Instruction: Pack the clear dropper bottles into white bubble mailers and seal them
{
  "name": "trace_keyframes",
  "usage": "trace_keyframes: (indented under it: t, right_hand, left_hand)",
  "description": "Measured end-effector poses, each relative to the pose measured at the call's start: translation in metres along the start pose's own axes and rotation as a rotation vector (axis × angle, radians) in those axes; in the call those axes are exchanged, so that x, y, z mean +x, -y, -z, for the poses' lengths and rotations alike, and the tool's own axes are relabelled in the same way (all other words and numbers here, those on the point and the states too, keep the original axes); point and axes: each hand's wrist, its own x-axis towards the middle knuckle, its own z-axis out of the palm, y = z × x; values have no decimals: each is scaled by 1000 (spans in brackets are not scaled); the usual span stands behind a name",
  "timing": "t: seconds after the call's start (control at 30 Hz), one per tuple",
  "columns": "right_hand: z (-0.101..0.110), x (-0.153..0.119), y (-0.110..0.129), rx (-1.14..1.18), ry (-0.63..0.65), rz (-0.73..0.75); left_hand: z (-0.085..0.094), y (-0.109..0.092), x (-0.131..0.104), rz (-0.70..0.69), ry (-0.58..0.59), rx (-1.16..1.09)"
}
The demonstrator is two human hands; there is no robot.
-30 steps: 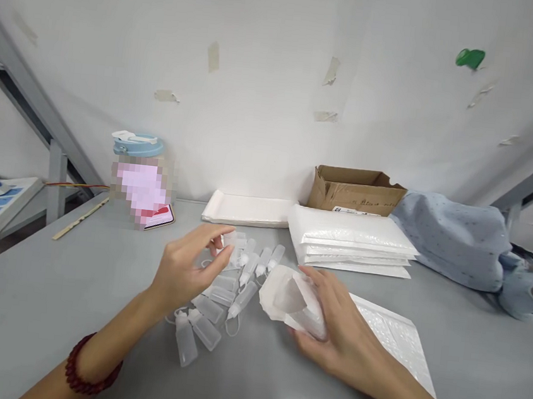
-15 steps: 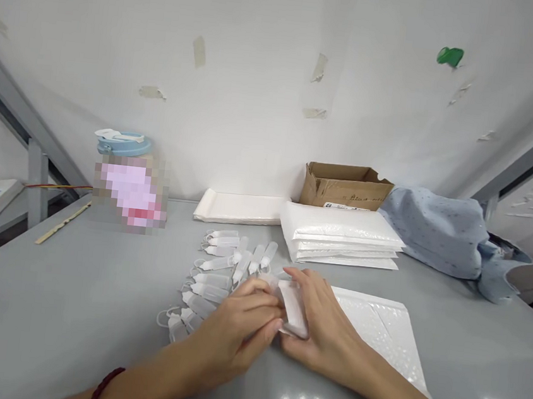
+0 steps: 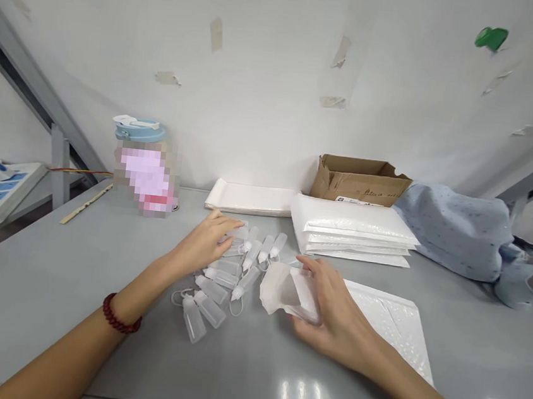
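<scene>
A grey counter [image 3: 135,363] carries everything, with a stack [image 3: 353,231] of padded envelopes towards the back and an open box [image 3: 363,187] just behind it. A single envelope [image 3: 394,324] lies flat beside the right forearm. Of the hands, the right hand [image 3: 331,308] holds a white pouch [image 3: 280,290], its gaping mouth turned left; the left hand [image 3: 202,240] curves over the far part of the bottles [image 3: 221,277], thumb and fingers a little parted, though whether they touch one cannot be told. Those small clear bottles lie loosely grouped on the counter, left of the pouch. The step in hand looks like picking out a bottle; taking one cleanly would call for a narrow pinch, without dragging its neighbours, and a pouch kept gaping.
</scene>
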Motion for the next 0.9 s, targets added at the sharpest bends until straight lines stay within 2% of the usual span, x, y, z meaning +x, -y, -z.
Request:
trace_keyframes:
  t: [0.1,0.2,0.27,0.3,0.37,0.47,0.57,0.7,0.77,0.9]
  right_hand:
    - [1,-2,-1,0,-32,1]
    - [2,-3,-3,2,-76,-5]
    - [1,-3,-4,-1,-99,-6]
    - [1,-3,-4,-5,-106,-6]
    - [-1,-2,-4,-4,-117,-4]
    - [-4,0,-3,22,-133,-13]
    - [-6,1,-2,43,-133,-30]
    - [-9,1,-2,40,-121,-48]
    - [-8,0,-3,29,-115,-39]
    - [-5,0,-3,51,-52,-62]
  left_hand:
    - [4,-16,-2,15,-56,-21]
    - [16,-44,-7,94,-172,-102]
    - [21,-65,-12,209,-246,-432]
    - [22,-74,-14,235,-245,-537]
    - [17,-89,-18,277,-198,-636]
    - [1,-101,-23,337,-92,-735]
    - [-13,-104,-27,397,8,-785]
    - [-18,-104,-28,471,129,-759]
    - [-17,-104,-28,458,147,-732]
    - [-17,-104,-28,328,126,-654]
